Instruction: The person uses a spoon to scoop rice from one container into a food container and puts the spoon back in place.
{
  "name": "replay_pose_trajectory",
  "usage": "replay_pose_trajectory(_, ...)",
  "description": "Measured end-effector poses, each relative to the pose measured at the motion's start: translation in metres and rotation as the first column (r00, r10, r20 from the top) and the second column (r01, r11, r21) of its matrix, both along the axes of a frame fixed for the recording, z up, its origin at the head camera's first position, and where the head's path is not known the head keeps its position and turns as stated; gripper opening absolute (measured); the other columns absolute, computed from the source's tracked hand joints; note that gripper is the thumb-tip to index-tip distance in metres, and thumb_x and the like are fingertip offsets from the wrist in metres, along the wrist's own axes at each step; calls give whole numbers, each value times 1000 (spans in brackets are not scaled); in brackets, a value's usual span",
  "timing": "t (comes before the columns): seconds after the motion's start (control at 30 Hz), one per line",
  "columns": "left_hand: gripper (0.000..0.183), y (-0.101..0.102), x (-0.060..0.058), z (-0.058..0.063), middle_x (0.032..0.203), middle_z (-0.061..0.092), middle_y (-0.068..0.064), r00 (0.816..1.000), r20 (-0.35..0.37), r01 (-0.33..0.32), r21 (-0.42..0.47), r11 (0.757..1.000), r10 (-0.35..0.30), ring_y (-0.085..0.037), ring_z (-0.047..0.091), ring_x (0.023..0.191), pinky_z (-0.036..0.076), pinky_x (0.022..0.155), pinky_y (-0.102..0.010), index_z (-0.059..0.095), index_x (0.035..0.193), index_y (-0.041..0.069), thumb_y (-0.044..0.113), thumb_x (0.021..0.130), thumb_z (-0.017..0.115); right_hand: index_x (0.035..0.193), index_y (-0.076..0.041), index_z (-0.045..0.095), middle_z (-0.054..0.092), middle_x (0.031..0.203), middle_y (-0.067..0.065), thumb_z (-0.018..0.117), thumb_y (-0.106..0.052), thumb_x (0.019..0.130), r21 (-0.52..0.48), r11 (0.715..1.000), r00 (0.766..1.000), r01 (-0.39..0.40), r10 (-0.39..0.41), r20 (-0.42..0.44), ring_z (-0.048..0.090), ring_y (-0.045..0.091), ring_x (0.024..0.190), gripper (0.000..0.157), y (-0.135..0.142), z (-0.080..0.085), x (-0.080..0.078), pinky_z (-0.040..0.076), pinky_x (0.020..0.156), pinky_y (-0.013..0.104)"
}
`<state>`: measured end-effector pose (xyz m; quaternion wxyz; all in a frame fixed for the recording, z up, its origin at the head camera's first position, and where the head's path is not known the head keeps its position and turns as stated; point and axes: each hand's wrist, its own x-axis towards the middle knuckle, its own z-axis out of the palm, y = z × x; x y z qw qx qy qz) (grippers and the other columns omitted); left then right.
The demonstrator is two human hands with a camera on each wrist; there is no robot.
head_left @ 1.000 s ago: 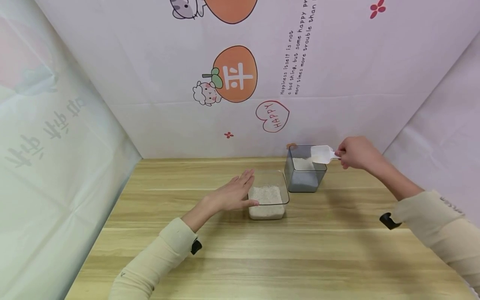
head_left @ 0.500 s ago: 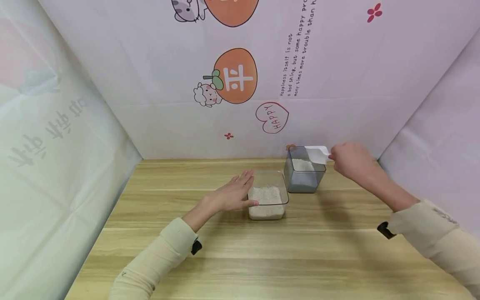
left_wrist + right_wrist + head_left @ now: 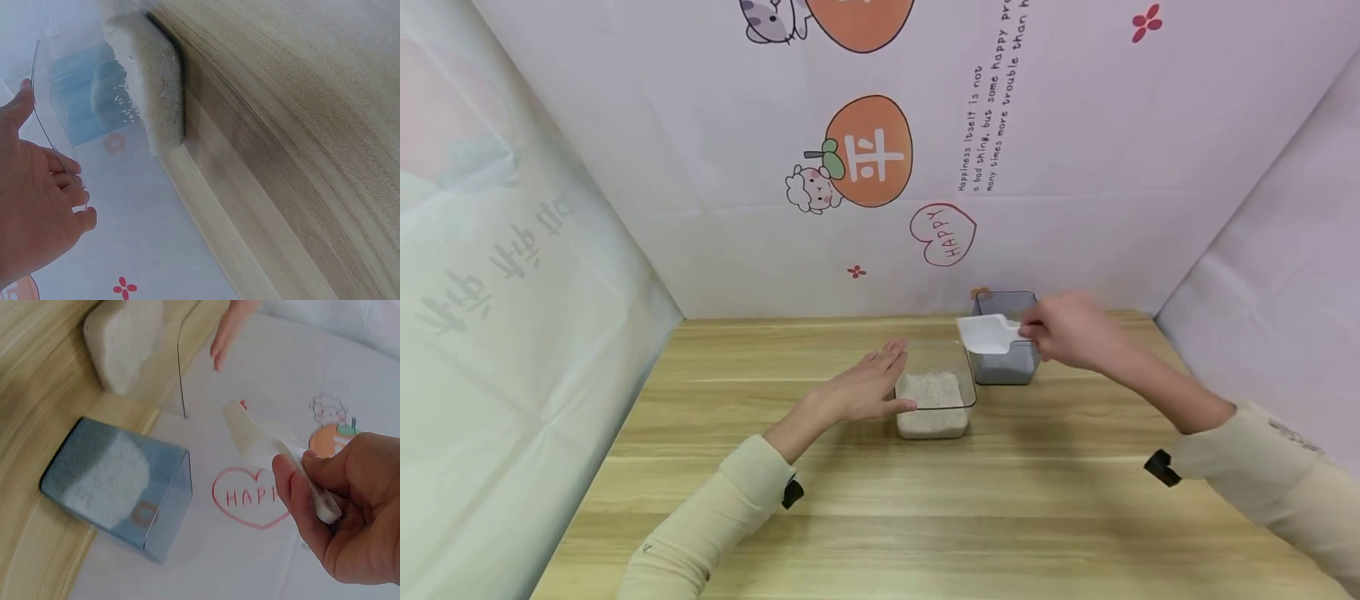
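My right hand (image 3: 1071,331) grips the handle of a white scoop (image 3: 987,334), held in the air above the near left part of the blue-tinted clear container (image 3: 1006,367). Whether the scoop carries anything is hard to tell. Pale grains lie inside that container, best seen in the right wrist view. To its left stands a colourless clear container (image 3: 934,423) partly filled with rice-like grains (image 3: 153,81). My left hand (image 3: 867,387) rests at this container's left side, fingers extended and thumb along the rim; the left wrist view has the fingertips at the rim.
Both containers stand on a wood-grain table (image 3: 865,517), close to each other. Behind them rises a white printed backdrop (image 3: 737,242) with an orange cartoon and a heart. White sheets (image 3: 512,350) hang at the left and right sides.
My right hand has carried the scoop leftward and a little nearer, from over the blue-tinted container toward the colourless one. The left hand and both containers have stayed put.
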<state>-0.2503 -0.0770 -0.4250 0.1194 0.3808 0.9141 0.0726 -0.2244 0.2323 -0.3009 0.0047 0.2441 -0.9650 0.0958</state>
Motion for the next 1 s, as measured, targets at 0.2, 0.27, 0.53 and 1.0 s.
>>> replay_pose_trajectory(0.2, 96, -2, -1, -4, 169, -8, -10, 1000, 1, -7, -3, 1000, 7, -23, -5, 157, 12, 127, -45, 6, 159, 1, 68, 98, 37, 69, -11, 70, 58, 59, -4, 67, -6, 92, 78, 993, 995, -92, 94, -27, 45, 11, 53, 23, -35, -17, -6, 40, 52, 26)
replay_pose_trajectory(0.27, 95, -3, -1, -3, 169, -8, -11, 1000, 1, -6, 0, 1000, 6, -24, -4, 157, 12, 127, -45, 7, 159, 1, 67, 98, 38, 69, -11, 70, 60, 60, -2, 69, -7, 91, 130, 986, 993, -105, 111, -42, 50, 12, 54, 22, -46, -23, -9, 45, 51, 27)
replay_pose_trajectory(0.53, 96, -1, -3, -3, 169, -7, -13, 1000, -1, -1, 11, 1000, 1, -26, -2, 157, 12, 127, -45, 9, 159, -1, 67, 98, 39, 73, -9, 68, 70, 72, 3, 76, -5, 84, 323, 932, 969, -165, 215, -124, 67, 22, 65, 15, -78, -54, -20, 57, 56, 35)
replay_pose_trajectory(1.0, 95, -3, -7, -6, 168, -9, -12, 1000, 2, -2, 8, 1000, 2, -26, -3, 157, 13, 127, -45, 9, 159, -1, 66, 98, 39, 65, -14, 70, 65, 61, -2, 78, -11, 81, 558, 773, 770, -302, 543, -336, 40, 5, 47, 19, -100, -91, -31, 41, 44, 21)
